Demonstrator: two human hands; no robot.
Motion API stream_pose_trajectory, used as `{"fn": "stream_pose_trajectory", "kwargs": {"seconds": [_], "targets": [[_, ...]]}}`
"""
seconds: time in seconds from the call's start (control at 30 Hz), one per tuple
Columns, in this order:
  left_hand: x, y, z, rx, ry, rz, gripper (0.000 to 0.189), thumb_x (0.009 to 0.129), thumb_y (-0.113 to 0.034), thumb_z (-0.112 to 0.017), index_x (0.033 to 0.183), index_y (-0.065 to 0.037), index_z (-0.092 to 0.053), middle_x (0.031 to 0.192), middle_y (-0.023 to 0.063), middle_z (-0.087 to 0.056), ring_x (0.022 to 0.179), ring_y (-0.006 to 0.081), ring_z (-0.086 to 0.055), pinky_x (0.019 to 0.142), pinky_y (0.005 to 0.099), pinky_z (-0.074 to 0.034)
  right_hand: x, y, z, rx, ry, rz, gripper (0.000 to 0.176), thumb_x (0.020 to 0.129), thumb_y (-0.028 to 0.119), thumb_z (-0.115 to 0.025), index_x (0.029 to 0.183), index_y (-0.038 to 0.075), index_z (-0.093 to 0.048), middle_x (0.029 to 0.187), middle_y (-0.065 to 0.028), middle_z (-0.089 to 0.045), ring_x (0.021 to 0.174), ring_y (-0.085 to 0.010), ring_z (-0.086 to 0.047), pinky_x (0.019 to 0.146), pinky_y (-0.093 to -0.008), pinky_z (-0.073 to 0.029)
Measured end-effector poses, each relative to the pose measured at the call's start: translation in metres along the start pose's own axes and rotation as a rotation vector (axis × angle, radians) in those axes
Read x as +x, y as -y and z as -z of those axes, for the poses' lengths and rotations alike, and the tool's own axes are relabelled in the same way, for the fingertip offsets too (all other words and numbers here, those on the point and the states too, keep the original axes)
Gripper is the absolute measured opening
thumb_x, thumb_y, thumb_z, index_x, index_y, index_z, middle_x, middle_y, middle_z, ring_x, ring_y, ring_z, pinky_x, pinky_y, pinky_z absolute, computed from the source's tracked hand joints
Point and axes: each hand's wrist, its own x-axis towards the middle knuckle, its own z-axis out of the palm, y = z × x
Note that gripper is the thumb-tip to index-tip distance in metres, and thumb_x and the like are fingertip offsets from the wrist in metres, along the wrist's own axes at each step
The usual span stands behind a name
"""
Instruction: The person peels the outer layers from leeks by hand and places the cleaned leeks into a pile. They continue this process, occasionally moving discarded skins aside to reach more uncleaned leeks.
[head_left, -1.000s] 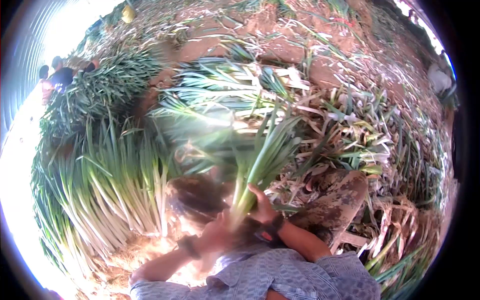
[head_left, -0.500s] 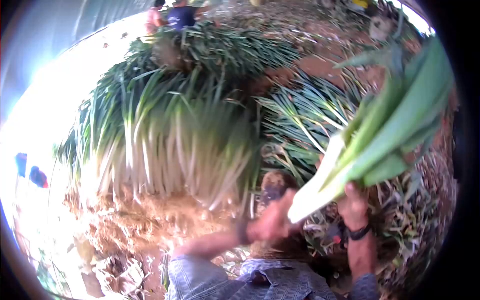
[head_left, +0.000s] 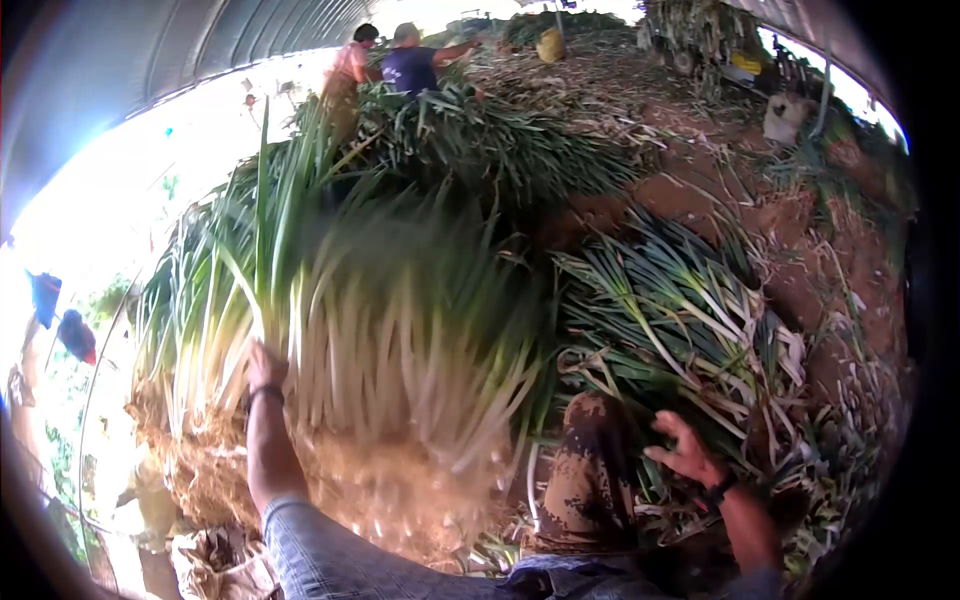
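At the left, my left hand [head_left: 266, 368] is closed around the pale stem of a green onion [head_left: 270, 265], whose leaves stand upright above the big pile. That pile of green onions [head_left: 400, 330] has white stems facing me, with brown tangled roots [head_left: 390, 480] along its near edge. My right hand [head_left: 690, 450] is open beside my knee, fingers apart and holding nothing. It hovers near a lower heap of green onions [head_left: 680, 320], trimmed ends toward me, lying on the ground at the right.
Two people [head_left: 410, 70] are at the far end of the big pile. Stripped leaves [head_left: 830, 470] litter the brown soil at the right. A yellow container [head_left: 550, 45] stands farther back. My bent knee [head_left: 590, 450] lies between the two heaps, and a crumpled sack [head_left: 225, 565] is at lower left.
The green onions both hands held at the right have left my hands. My left hand has reached across to the big pile and taken hold of a stem; my right hand has lowered and opened.
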Motion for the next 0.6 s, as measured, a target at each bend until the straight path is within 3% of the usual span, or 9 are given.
{"fn": "stream_pose_trajectory", "kwargs": {"seconds": [0.07, 0.13, 0.2, 0.33, 0.4, 0.43, 0.47, 0.57, 0.6], "targets": [[0.002, 0.022, -0.065, 0.090, -0.072, 0.008, 0.082, 0.093, -0.030, -0.059, 0.155, 0.000, -0.015, 0.154, 0.0230, -0.032, 0.137, 0.0348, -0.042, 0.109, 0.0477, -0.042, -0.023, -0.036, 0.009, 0.034, -0.049, -0.144, 0.077, 0.080, 0.019, -0.083, 0.140, -0.004, -0.042, 0.126, -0.0216, -0.062, 0.122, -0.0312, -0.059, 0.103, -0.0444, -0.045], [-0.027, 0.002, -0.053, 0.087, -0.087, 0.029, 0.068, 0.098, -0.022, -0.050, 0.154, 0.000, -0.018, 0.150, 0.0233, -0.036, 0.131, 0.0342, -0.048, 0.108, 0.0483, -0.044, -0.036, -0.081, 0.011, 0.129, -0.116, -0.267, 0.061, 0.082, 0.013, -0.080, 0.133, -0.002, -0.049, 0.113, -0.0115, -0.067, 0.113, -0.0225, -0.061, 0.095, -0.0404, -0.050], [-0.024, 0.009, -0.045, 0.092, -0.049, 0.022, 0.057, 0.099, -0.025, -0.045, 0.148, -0.001, -0.029, 0.143, 0.0220, -0.045, 0.124, 0.0355, -0.054, 0.100, 0.0525, -0.047, -0.028, -0.107, 0.015, 0.101, 0.029, -0.332, 0.062, 0.085, 0.009, -0.078, 0.136, -0.003, -0.046, 0.117, -0.0110, -0.065, 0.115, -0.0212, -0.060, 0.095, -0.0384, -0.050], [-0.025, 0.016, -0.022, 0.172, 0.069, -0.185, 0.057, 0.094, -0.038, -0.054, 0.137, -0.001, -0.049, 0.137, 0.0216, -0.052, 0.130, 0.0353, -0.048, 0.107, 0.0470, -0.041, -0.024, -0.052, -0.017, -0.121, 0.068, -0.049, 0.061, 0.089, 0.029, -0.076, 0.134, -0.005, -0.052, 0.127, -0.0186, -0.062, 0.118, -0.0233, -0.060, 0.099, -0.0368, -0.051], [-0.018, 0.026, -0.037, 0.323, 0.025, -0.233, 0.072, 0.100, -0.051, -0.043, 0.152, -0.003, -0.033, 0.157, 0.0208, -0.033, 0.146, 0.0339, -0.031, 0.120, 0.0434, -0.025, -0.035, -0.037, -0.037, -0.019, 0.156, -0.028, 0.051, 0.088, 0.033, -0.072, 0.119, -0.005, -0.061, 0.097, -0.0192, -0.070, 0.084, -0.0258, -0.068, 0.075, -0.0419, -0.054], [-0.022, 0.029, -0.035, 0.154, -0.024, -0.221, 0.075, 0.094, -0.049, -0.056, 0.149, -0.001, -0.038, 0.155, 0.0219, -0.037, 0.144, 0.0346, -0.034, 0.119, 0.0437, -0.028, -0.044, -0.040, -0.047, -0.038, 0.226, -0.078, 0.052, 0.087, 0.034, -0.072, 0.120, -0.005, -0.060, 0.098, -0.0200, -0.070, 0.085, -0.0267, -0.068, 0.076, -0.0417, -0.053], [-0.009, 0.029, -0.048, 0.355, -0.040, -0.172, 0.077, 0.094, -0.047, -0.057, 0.152, -0.002, -0.033, 0.154, 0.0226, -0.038, 0.143, 0.0354, -0.035, 0.118, 0.0448, -0.030, -0.054, -0.043, -0.059, -0.047, 0.308, -0.121, 0.054, 0.086, 0.034, -0.072, 0.120, -0.006, -0.059, 0.099, -0.0208, -0.070, 0.086, -0.0277, -0.068, 0.077, -0.0415, -0.053], [0.015, 0.039, -0.064, 0.335, -0.035, -0.120, 0.083, 0.094, -0.052, -0.056, 0.155, -0.005, -0.025, 0.154, 0.0229, -0.037, 0.143, 0.0379, -0.035, 0.117, 0.0473, -0.030, -0.083, -0.106, -0.099, -0.196, 0.158, 0.197, 0.065, 0.085, 0.033, -0.070, 0.132, -0.009, -0.053, 0.107, -0.0261, -0.067, 0.095, -0.0351, -0.066, 0.085, -0.0417, -0.053], [0.006, 0.035, -0.057, 0.365, -0.012, -0.106, 0.086, 0.094, -0.056, -0.053, 0.157, -0.006, -0.021, 0.155, 0.0227, -0.036, 0.143, 0.0391, -0.034, 0.117, 0.0489, -0.029, -0.092, -0.099, -0.088, -0.191, 0.253, 0.054, 0.066, 0.085, 0.033, -0.070, 0.132, -0.009, -0.052, 0.109, -0.0266, -0.066, 0.098, -0.0347, -0.066, 0.087, -0.0416, -0.053]]}}
